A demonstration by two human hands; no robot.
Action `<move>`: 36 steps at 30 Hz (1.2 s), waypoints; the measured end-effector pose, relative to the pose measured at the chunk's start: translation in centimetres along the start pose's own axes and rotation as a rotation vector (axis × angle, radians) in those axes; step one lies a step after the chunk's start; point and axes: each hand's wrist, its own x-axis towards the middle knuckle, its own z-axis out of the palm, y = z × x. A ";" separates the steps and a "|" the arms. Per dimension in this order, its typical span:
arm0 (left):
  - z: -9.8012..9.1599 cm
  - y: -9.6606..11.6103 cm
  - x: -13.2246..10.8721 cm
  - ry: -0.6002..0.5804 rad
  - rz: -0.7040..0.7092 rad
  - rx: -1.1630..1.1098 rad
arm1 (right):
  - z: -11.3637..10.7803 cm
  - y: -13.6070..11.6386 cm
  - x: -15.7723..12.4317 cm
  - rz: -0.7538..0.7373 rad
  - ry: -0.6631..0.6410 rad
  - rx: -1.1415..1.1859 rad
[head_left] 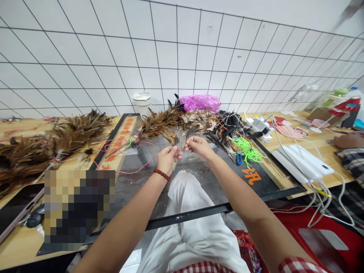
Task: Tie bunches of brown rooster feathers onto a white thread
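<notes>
Both hands meet over the glass-topped table. My left hand point(167, 160), with a dark red bead bracelet point(162, 174) at the wrist, is closed in a pinch on a light brown feather point(170, 136) that sticks up above the fingertips. Just to its right, my right hand point(199, 147) pinches a darker feather point(192, 131). The fingertips of the two hands are close together, and the quill ends are too small to make out. Beyond them lie a feather garland point(162, 123) and a heap of loose feathers point(203, 120).
A pink plastic bag point(200, 102) and a white lidded cup point(141, 102) stand by the tiled wall. Green cords point(246, 148), blue thread snips point(239, 157) and white power strips point(305, 163) are at right. Red cord point(152, 161) and another feather garland point(76, 132) lie left. Another person's hand point(348, 140) rests far right.
</notes>
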 end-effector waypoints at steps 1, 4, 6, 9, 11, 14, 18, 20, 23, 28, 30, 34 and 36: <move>0.0 0.0 0.0 -0.002 -0.003 -0.007 | 0.3 0.0 -0.2 -0.039 -0.043 0.026; 0.1 0.1 -0.2 -0.017 -0.010 0.005 | 1.1 0.2 -0.3 -0.196 -0.080 -0.036; 0.2 0.1 -0.3 -0.045 -0.006 0.022 | 1.4 0.5 -0.3 -0.287 -0.064 -0.077; 0.3 -0.1 -0.4 -0.103 0.009 0.065 | 1.3 0.5 -0.3 -0.357 -0.041 -0.127; 0.4 -0.3 -0.4 -0.119 0.033 0.107 | 1.1 0.4 -0.4 -0.374 -0.047 -0.169; 0.4 -0.6 -0.3 -0.122 0.071 0.186 | 1.0 0.2 -0.5 -0.402 -0.070 -0.231; 0.3 -0.6 -0.3 -0.139 0.058 0.231 | 0.4 0.5 -0.1 -0.391 0.028 -0.314; 0.2 -0.4 -0.2 -0.106 0.045 0.193 | -0.1 0.9 0.2 -0.327 0.155 -0.408; 0.0 -0.2 0.2 -0.004 0.040 0.109 | -0.9 1.7 0.5 -0.230 0.250 -0.680; -0.1 -0.2 0.8 0.051 0.056 0.045 | -0.3 2.5 0.4 -0.131 0.197 -1.059; -0.1 -0.3 0.7 0.033 0.061 0.049 | 0.4 2.5 0.4 -0.146 0.174 -1.139; -0.2 -0.1 0.6 0.047 0.099 0.074 | 0.9 1.9 0.6 -0.215 0.122 -1.155; -0.4 0.0 0.7 0.093 0.127 0.102 | 0.6 1.4 0.2 -0.265 0.094 -1.147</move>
